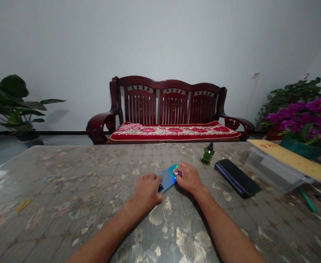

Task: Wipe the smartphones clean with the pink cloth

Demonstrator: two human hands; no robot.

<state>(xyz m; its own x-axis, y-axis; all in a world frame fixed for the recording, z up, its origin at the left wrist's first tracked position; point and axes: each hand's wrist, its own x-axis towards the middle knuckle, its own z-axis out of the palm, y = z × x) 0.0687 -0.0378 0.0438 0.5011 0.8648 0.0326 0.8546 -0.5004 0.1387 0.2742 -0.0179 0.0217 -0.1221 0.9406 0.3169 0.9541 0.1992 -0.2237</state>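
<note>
A shiny blue phone (167,178) lies at a slant on the patterned table, its back facing up and its dark camera patch at the near left end. My left hand (148,188) grips that end, with the fingers over the far edge and the thumb along the near one. At the phone's right end, my right hand (187,178) is closed around a small whitish wad (176,172), perhaps tissue or cloth, pressed to the blue back. Most of the wad is hidden by the fingers.
A green spray bottle (208,153) and a stack of dark phones (237,178) stand right of my hands. Farther right are a clear plastic box (275,171) with a yellow envelope (292,157) on top, and purple flowers (305,120). Yellow bands (23,205) lie left.
</note>
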